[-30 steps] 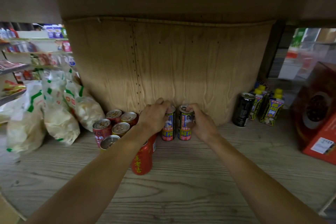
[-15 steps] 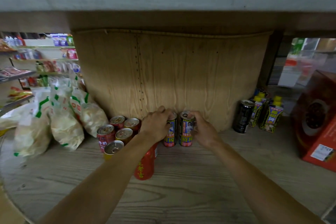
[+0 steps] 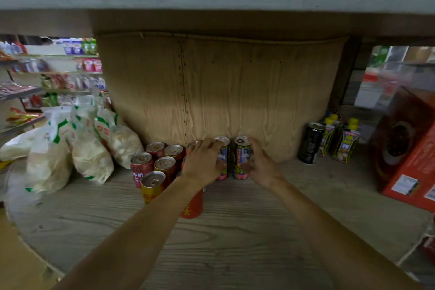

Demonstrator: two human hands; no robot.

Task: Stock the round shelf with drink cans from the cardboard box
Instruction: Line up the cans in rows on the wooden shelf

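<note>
We hold two cans at the panel.
On the shelf [image 3: 235, 231], our left hand [image 3: 203, 160] grips the left can [image 3: 225, 156] and our right hand [image 3: 261, 167] the right can [image 3: 241, 159], both upright against the panel [image 3: 235, 92] foot, red cans [image 3: 164, 167] beside.

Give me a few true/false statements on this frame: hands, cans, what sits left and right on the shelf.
1. The left hand and right hand each grip an upright can, the left can and right can, side by side at the wooden core. True.
2. The black can lies on its side. False: it stands upright, right of the hands.
3. The snack bags lie right of the red cans. False: they lie to the left.
4. A red box stands at the right side of the shelf. True.
</note>
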